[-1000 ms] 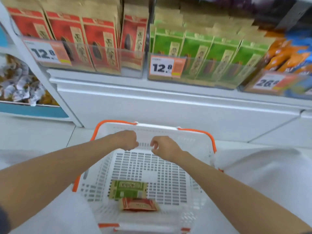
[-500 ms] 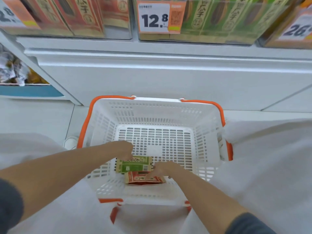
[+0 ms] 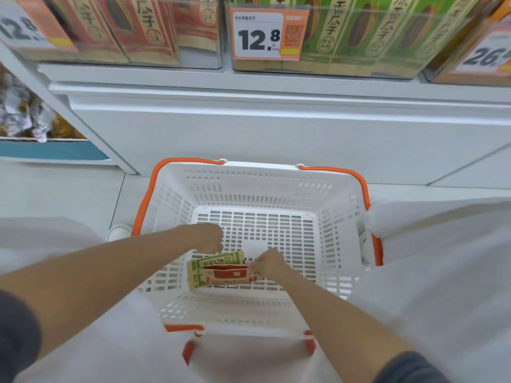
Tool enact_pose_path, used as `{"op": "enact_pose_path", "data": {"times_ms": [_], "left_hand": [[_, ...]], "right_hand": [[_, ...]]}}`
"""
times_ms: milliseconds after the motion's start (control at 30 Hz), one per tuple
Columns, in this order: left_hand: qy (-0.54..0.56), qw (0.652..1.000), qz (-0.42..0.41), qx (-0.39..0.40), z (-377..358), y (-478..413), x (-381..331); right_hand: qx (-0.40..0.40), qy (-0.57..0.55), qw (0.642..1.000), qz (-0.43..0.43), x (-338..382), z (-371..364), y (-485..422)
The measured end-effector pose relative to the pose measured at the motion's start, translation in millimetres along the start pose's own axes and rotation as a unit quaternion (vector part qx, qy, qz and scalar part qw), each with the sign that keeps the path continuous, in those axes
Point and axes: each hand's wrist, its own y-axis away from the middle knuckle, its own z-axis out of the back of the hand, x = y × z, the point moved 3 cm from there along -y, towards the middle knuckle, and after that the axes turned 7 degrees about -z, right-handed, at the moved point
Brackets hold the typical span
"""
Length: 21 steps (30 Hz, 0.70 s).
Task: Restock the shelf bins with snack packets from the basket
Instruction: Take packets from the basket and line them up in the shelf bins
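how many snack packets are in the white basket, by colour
green paper snack packet: 1
red paper snack packet: 1
total in the white plastic basket: 2

We find the white basket (image 3: 257, 172) standing on the pale floor (image 3: 55, 194); above, the white shelf (image 3: 249, 78) carries clear bins (image 3: 199, 55) of packets (image 3: 367, 34).

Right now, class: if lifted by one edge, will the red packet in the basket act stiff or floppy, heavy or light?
Probably light: the right hand pinches the red packet by one edge only. Likely fairly stiff: it looks flat and unsagging, like the green packet behind it.
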Motion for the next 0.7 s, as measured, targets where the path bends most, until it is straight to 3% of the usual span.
{"op": "enact_pose_path", "data": {"times_ms": [167, 300, 400, 500, 567, 700], "left_hand": [[0.024, 0.999, -0.005, -0.038, 19.8, 3.4, 5.7], [0.072, 0.995, -0.012, -0.065, 50.7, 18.3, 13.4], [0.126, 0.984, -0.032, -0.120, 86.9, 40.4, 19.3], [0.168, 0.967, -0.042, -0.187, 120.6, 70.1, 26.2], [0.238, 0.946, -0.067, -0.208, 139.2, 91.9, 29.8], [0.374, 0.901, -0.130, -0.175, 159.7, 121.7, 29.7]], "right_hand": [[-0.054, 0.004, 0.998, 0.043, 32.2, 48.6, 11.5], [-0.116, 0.053, 0.979, 0.158, 77.1, 86.6, 42.1], [-0.141, 0.110, 0.942, 0.285, 115.9, 117.5, 87.2], [-0.163, 0.154, 0.881, 0.416, 154.5, 149.6, 136.5], [-0.158, 0.142, 0.860, 0.464, 171.8, 168.7, 160.9], [-0.150, 0.054, 0.844, 0.512, 192.6, 194.3, 189.9]]}}
